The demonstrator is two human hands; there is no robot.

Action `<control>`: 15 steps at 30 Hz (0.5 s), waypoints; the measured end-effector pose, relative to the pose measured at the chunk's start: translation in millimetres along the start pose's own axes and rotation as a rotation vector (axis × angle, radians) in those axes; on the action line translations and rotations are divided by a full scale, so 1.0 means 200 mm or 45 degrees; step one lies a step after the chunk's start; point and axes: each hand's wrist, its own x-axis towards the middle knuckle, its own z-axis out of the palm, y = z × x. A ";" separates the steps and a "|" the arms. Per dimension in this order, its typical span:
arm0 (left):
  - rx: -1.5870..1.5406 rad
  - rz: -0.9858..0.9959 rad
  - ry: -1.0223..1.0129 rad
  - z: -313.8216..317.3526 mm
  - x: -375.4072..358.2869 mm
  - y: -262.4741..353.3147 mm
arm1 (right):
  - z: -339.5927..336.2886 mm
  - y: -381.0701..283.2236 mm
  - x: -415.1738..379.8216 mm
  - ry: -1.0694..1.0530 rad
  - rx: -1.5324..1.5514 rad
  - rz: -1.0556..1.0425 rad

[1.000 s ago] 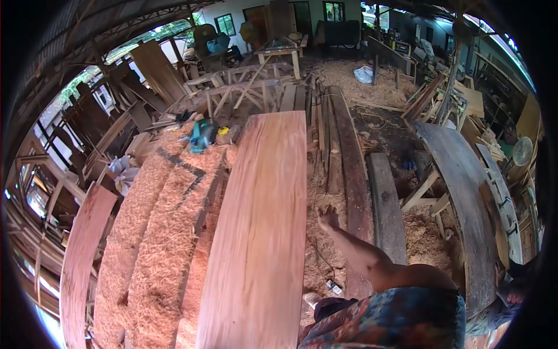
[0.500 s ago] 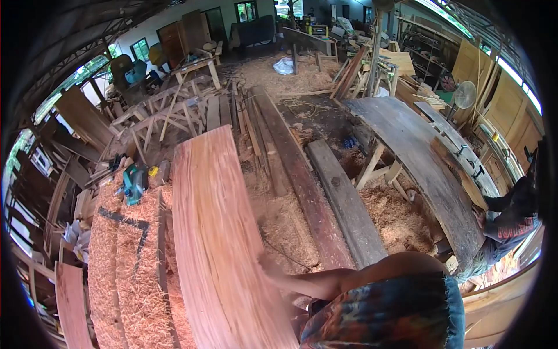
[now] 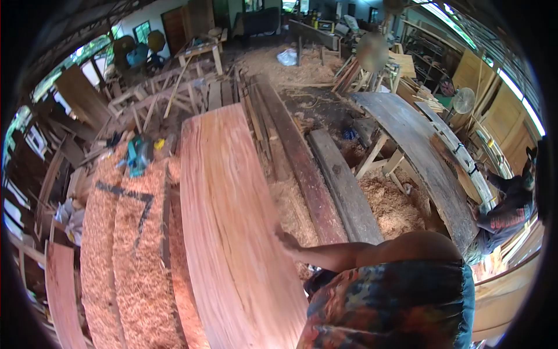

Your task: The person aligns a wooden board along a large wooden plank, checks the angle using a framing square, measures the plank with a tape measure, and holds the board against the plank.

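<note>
A long reddish wooden plank [image 3: 232, 221] with wavy grain fills the middle of the view. My right hand [image 3: 288, 241] holds its right edge, with the fingers curled at the rim and partly hidden. My right forearm reaches in from the lower right, below a tie-dyed sleeve. My left hand is out of view. Left of the plank lies a shaving-covered work surface [image 3: 139, 256] with a dark angled mark. A teal power tool [image 3: 138, 157] sits at its far end.
A brown beam [image 3: 305, 174] and a grey beam [image 3: 343, 186] lie right of the plank. Beyond them is a wide dark slab [image 3: 415, 151] on wooden supports. Another person [image 3: 505, 203] is at the far right. A fan [image 3: 463, 101] stands behind the slab.
The camera has tilted slightly, so the scene sits a little higher. My right hand, blurred before, is clearer and appears farther up and right at the plank's edge.
</note>
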 end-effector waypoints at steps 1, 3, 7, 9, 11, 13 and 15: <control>-0.003 0.050 0.004 0.00 0.02 0.05 | 0.01 0.00 -0.01 -0.005 -0.002 -0.006; -0.010 0.200 0.018 0.01 0.11 0.20 | 0.01 -0.04 -0.03 0.024 0.020 -0.038; 0.016 0.609 0.002 0.08 0.31 0.60 | -0.11 0.00 -0.12 0.113 0.070 -0.130; 0.038 0.793 -0.015 0.13 0.38 0.83 | -0.24 0.08 -0.21 0.129 0.059 -0.145; 0.055 0.957 -0.033 0.19 0.43 1.06 | -0.35 0.18 -0.32 0.138 0.035 -0.119; 0.087 1.104 -0.070 0.25 0.46 1.30 | -0.46 0.28 -0.40 0.155 0.011 -0.054; 0.118 1.252 -0.110 0.31 0.48 1.53 | -0.58 0.37 -0.46 0.184 0.002 0.013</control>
